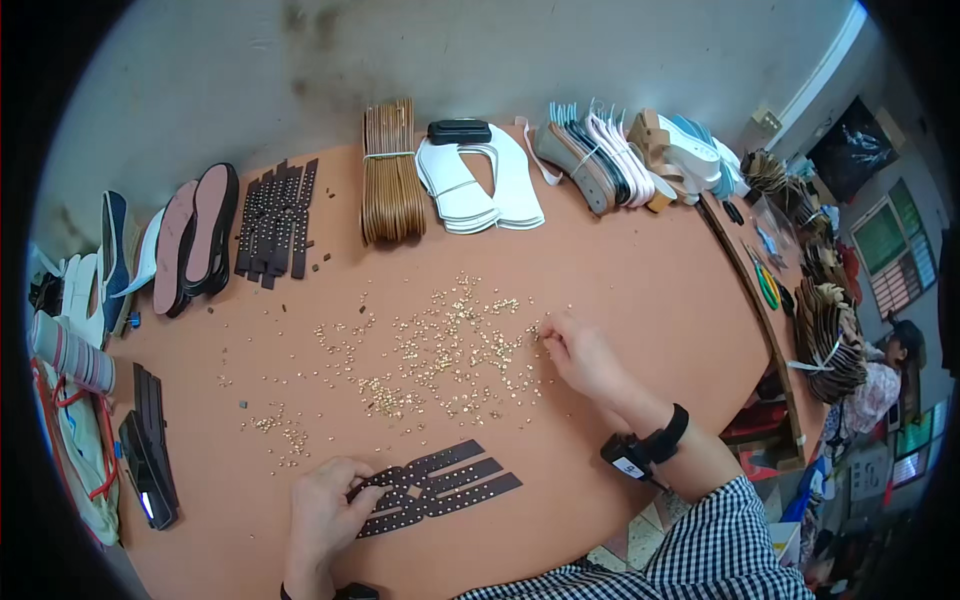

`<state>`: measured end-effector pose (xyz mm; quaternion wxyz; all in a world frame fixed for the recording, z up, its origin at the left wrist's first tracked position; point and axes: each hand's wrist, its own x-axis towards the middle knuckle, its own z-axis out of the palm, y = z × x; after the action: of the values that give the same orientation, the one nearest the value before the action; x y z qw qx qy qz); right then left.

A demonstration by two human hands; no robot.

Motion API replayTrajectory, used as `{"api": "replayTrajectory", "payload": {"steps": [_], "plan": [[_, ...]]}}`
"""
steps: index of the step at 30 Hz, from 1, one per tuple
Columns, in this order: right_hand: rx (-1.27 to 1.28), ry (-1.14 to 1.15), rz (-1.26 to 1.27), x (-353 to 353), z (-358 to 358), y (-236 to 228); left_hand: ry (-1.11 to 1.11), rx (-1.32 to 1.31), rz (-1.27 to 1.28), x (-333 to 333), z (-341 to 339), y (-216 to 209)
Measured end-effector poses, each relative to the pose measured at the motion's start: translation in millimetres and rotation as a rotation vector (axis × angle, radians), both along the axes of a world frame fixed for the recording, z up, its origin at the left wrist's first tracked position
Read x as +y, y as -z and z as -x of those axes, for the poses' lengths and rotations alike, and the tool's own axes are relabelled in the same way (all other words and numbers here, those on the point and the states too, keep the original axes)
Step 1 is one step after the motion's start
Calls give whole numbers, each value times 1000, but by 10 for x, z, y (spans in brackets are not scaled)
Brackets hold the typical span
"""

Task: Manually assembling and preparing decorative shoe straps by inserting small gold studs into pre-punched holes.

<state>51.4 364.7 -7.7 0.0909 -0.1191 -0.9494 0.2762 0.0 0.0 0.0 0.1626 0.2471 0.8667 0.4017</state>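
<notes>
My left hand (332, 500) grips the left end of a dark brown strap piece (445, 488), its thumb on top. The piece looks like a sandal upper. Several strips fan out from it, dotted with small gold studs, and a diamond-shaped opening sits near its middle. Loose gold studs (460, 335) lie scattered over the tabletop beyond it. At their right edge my right hand (580, 352) rests low over the table, thumb and fingertips pinched together. Whatever the pinch may hold is too small to make out.
More studded strap pieces (278, 222) lie stacked at the far left, beside pink-topped soles (212, 230). Along the wall stand a tied brown bundle (393, 180), white sole-shaped sheets (480, 190) and wedge soles (600, 165). A black stapler (145, 470) lies left; scissors (766, 284) right. Another person (875, 395) sits beyond.
</notes>
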Motion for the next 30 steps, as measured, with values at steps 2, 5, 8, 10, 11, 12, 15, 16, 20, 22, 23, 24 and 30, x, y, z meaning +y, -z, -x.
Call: {"api": "replayTrajectory", "payload": {"steps": [2, 5, 8, 10, 11, 12, 15, 16, 20, 22, 23, 24, 30], "plan": [[50, -51, -39, 12, 15, 4, 2, 14, -5, 3, 4, 12], [21, -65, -135, 32, 1, -42, 0, 24, -24, 34, -15, 25], [93, -24, -49, 124, -30, 53, -6, -15, -17, 64, -12, 8], [56, -1, -15, 53, 13, -32, 3, 6, -6, 47, -8, 17], [37, 10, 2, 27, 31, -60, 8, 16, -1, 38, -6, 23], [60, -11, -12, 36, 33, -49, 11, 22, 0, 37, -3, 23], [99, -51, -40, 65, 43, 4, 15, 34, 3, 31, -4, 25], [93, -49, -39, 62, 48, 14, 13, 35, 4, 31, -7, 24], [52, -66, -51, 112, 21, 50, 6, 24, 13, 38, -4, 8], [11, -14, 36, 96, 25, 31, 4, 26, 13, 49, -5, -13], [-10, 11, 79, 83, 30, 17, 3, 27, 14, 54, -4, -17], [-3, 22, 78, 62, 44, -6, 4, 36, 12, 48, -4, -10], [13, -9, 33, 40, 34, -15, 0, 42, 7, 29, -6, -8]]}}
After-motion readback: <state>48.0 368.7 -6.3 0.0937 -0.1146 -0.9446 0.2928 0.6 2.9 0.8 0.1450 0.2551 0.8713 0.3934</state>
